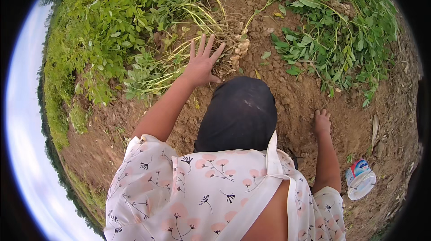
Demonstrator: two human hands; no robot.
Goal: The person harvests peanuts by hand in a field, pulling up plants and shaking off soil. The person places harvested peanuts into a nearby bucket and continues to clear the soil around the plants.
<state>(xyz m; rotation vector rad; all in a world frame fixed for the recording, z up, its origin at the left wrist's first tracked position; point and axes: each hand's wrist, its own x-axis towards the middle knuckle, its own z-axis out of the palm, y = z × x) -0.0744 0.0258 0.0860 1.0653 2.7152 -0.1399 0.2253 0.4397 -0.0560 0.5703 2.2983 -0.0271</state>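
My left hand (202,65) is spread open with nothing in it, over the stems of uprooted peanut plants (192,15). Just right of its fingertips, a cluster of pale peanut pods (241,47) lies among thin roots on the soil. My right hand (322,123) is low over bare brown earth (299,113) on the right, with its fingertips pointing away from me. Those fingers look partly curled, and whether they hold anything is hidden. My dark-clothed knee (239,116) is between the two arms.
More pulled peanut plants (336,39) lie at upper right, with some pods (341,7) among them. Dense leafy plants (111,28) stand at upper left. A white plastic bucket (361,180) with a coloured label is tilted on the ground by my right elbow.
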